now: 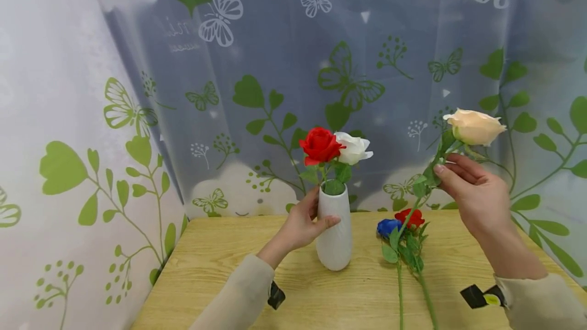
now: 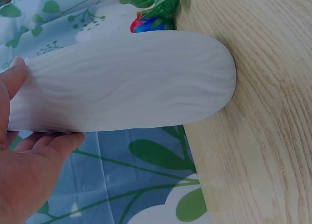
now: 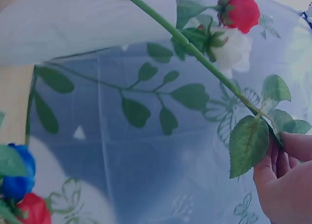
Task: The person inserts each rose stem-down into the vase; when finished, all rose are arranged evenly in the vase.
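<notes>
A white ribbed vase [image 1: 334, 238] stands upright on the table, and my left hand [image 1: 300, 220] grips its upper part, thumb across the front. In the left wrist view the vase [image 2: 136, 82] fills the middle. A red rose [image 1: 321, 145] and a white rose [image 1: 353, 148] stand in its mouth. To the right, my right hand [image 1: 486, 197] pinches a peach rose [image 1: 477, 127] by its leafy stem, below the bloom and above the table. Its green stem [image 3: 209, 65] crosses the right wrist view in front of the vase; the peach bloom is out of sight there.
A blue rose [image 1: 389, 228] and another red rose [image 1: 410, 217] lie on the wooden table [image 1: 220, 248], right of the vase, stems pointing toward me. Behind the table's back edge hangs a curtain [image 1: 275, 39] printed with leaves and butterflies.
</notes>
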`<move>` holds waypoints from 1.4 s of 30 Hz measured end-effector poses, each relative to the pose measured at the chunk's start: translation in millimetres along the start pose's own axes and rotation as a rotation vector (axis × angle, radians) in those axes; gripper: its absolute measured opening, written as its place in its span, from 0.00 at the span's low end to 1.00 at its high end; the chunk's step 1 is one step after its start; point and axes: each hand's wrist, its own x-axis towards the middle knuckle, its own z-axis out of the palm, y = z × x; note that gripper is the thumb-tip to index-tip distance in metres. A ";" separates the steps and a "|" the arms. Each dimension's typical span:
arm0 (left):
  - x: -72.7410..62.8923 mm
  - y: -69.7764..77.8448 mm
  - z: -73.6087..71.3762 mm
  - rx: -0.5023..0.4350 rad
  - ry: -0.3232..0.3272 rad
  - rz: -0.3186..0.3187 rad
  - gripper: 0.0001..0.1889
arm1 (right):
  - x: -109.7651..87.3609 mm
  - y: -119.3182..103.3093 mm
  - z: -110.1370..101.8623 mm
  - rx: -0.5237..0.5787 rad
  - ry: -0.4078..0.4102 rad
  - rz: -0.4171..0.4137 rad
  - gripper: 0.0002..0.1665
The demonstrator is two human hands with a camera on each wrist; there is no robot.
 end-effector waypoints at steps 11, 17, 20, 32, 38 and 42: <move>0.6 1.6 0.2 0.000 -0.009 0.010 0.45 | 7.5 -12.1 46.9 0.142 0.029 -0.119 0.19; 0.7 -1.5 -1.0 0.017 0.003 0.034 0.47 | 14.6 -16.2 67.4 0.163 0.111 -0.122 0.19; 1.3 -2.4 -1.2 0.025 -0.001 0.047 0.46 | 16.2 -17.1 76.6 0.200 0.180 -0.142 0.19; 0.8 -1.0 0.8 0.012 0.005 0.049 0.46 | 21.7 -11.1 100.3 0.224 0.297 -0.266 0.15; 0.5 0.2 0.5 0.018 0.001 0.030 0.46 | 24.3 -8.3 102.0 0.160 0.308 -0.333 0.14; 0.0 -0.6 0.3 0.016 0.001 0.017 0.47 | 22.9 -2.7 103.6 0.138 0.280 -0.327 0.14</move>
